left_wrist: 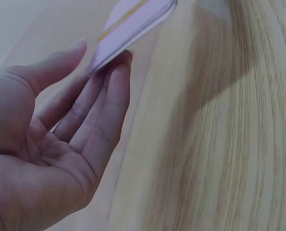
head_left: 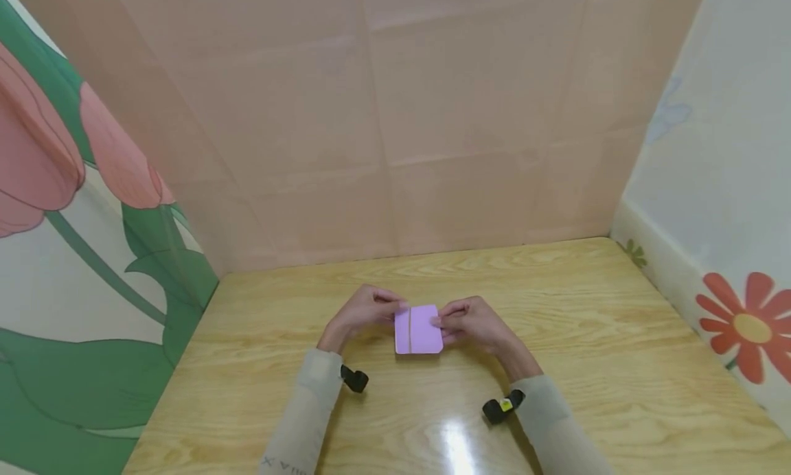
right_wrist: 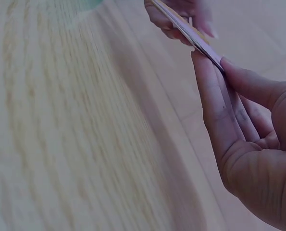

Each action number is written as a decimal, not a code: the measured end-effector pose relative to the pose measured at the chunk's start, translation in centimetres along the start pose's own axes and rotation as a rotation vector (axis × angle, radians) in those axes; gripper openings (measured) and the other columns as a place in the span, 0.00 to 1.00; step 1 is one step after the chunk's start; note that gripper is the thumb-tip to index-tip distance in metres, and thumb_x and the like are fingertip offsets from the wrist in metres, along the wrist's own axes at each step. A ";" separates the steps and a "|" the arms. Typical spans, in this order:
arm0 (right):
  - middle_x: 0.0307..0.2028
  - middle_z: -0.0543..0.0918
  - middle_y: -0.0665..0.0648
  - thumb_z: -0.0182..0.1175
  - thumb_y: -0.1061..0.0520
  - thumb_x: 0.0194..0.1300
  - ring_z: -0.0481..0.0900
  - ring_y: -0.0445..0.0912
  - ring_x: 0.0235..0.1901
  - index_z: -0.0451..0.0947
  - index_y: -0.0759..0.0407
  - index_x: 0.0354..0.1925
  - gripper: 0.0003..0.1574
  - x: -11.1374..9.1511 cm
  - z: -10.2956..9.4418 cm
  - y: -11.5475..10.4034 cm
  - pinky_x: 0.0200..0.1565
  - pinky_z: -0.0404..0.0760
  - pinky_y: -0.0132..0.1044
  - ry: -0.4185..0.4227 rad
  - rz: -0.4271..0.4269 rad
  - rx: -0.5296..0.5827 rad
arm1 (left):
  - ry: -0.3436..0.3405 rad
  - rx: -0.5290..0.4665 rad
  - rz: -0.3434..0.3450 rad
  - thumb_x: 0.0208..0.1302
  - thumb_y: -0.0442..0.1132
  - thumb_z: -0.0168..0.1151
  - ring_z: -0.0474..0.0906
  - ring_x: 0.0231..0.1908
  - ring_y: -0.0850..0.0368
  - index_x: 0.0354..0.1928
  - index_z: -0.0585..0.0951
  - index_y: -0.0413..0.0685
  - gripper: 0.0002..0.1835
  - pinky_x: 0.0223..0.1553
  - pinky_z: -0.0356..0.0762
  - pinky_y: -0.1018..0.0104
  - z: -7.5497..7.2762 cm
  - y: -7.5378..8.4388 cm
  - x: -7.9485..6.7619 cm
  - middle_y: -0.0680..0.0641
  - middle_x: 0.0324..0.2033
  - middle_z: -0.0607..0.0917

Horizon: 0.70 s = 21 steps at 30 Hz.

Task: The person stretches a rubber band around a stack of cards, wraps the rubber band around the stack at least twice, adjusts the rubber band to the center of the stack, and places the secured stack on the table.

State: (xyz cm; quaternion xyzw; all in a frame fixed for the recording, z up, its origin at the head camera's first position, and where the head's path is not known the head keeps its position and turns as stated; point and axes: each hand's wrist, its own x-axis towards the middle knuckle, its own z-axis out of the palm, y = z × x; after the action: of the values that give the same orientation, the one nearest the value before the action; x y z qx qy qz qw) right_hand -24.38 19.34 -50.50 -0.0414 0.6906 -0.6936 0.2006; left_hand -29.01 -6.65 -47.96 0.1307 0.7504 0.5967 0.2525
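A small light-purple notebook with rounded corners is held up above the table, between both hands. Down its left part runs a tan elastic band. My right hand pinches the notebook's right edge, thumb on the front and fingers behind, as the right wrist view shows. At the opposite edge, the fingers of my left hand touch the back from below. The left thumb stands apart from the cover in the left wrist view. The notebook's thin layered edge shows in the right wrist view.
Below lies a wood-grain table with a bright glare spot near its front. A pinkish-beige sheet covers the back wall. Painted flowers decorate the left wall and the right wall. Each wrist wears a black camera strap.
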 end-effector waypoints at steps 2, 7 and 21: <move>0.35 0.90 0.62 0.69 0.61 0.60 0.89 0.52 0.32 0.82 0.72 0.43 0.16 0.1 -0.2 0.1 0.40 0.88 0.48 -0.003 0.009 0.008 | 0.006 -0.002 0.005 0.63 0.42 0.68 0.88 0.38 0.53 0.47 0.86 0.41 0.15 0.49 0.84 0.46 -0.1 0.0 0.0 0.40 0.43 0.89; 0.37 0.90 0.63 0.69 0.59 0.60 0.89 0.53 0.33 0.82 0.71 0.44 0.18 0.0 -0.2 0.0 0.40 0.88 0.48 -0.002 0.029 -0.013 | 0.023 0.013 0.008 0.62 0.40 0.69 0.87 0.36 0.56 0.45 0.87 0.40 0.13 0.47 0.85 0.49 0.0 -0.2 0.2 0.42 0.40 0.89; 0.34 0.90 0.62 0.68 0.61 0.61 0.89 0.50 0.30 0.80 0.75 0.43 0.17 0.1 0.4 0.5 0.38 0.88 0.48 -0.026 -0.004 -0.027 | 0.034 0.066 -0.003 0.60 0.41 0.70 0.85 0.34 0.59 0.42 0.89 0.44 0.11 0.35 0.86 0.65 1.1 -0.6 0.7 0.44 0.40 0.90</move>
State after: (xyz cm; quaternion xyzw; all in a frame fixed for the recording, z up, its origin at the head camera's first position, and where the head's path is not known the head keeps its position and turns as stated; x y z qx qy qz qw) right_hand -24.24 18.99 -51.01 -0.0545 0.6970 -0.6842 0.2076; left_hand -28.95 -5.57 -48.88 0.1278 0.7740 0.5734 0.2360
